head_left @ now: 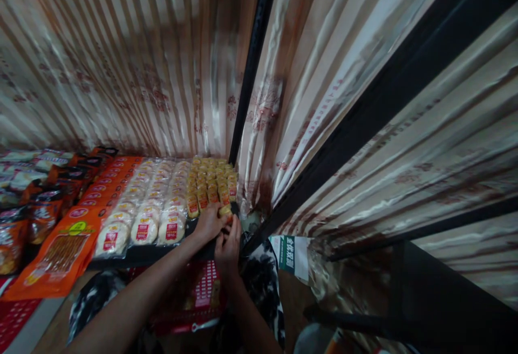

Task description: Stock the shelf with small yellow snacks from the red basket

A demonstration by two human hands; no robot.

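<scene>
Yellow-wrapped small packs [212,178] stand in rows at the right end of a dark shelf [141,256]. My left hand [210,222] reaches over the shelf's front edge, its fingers closed on a yellow pack [225,210] at the front of the rows. Close beside it on the right, my right hand [229,243] is raised with bent fingers near the same pack; whether it grips anything is hidden. Left of the yellow packs lie clear packs of round white cakes [172,229] with red labels.
Orange snack bags [65,246] and darker bags [44,213] fill the shelf's left part. A red basket [202,289] sits below my forearms. Black posts [253,62] and pleated curtains [162,46] stand behind and to the right. A green-and-white bag [291,254] is low on the right.
</scene>
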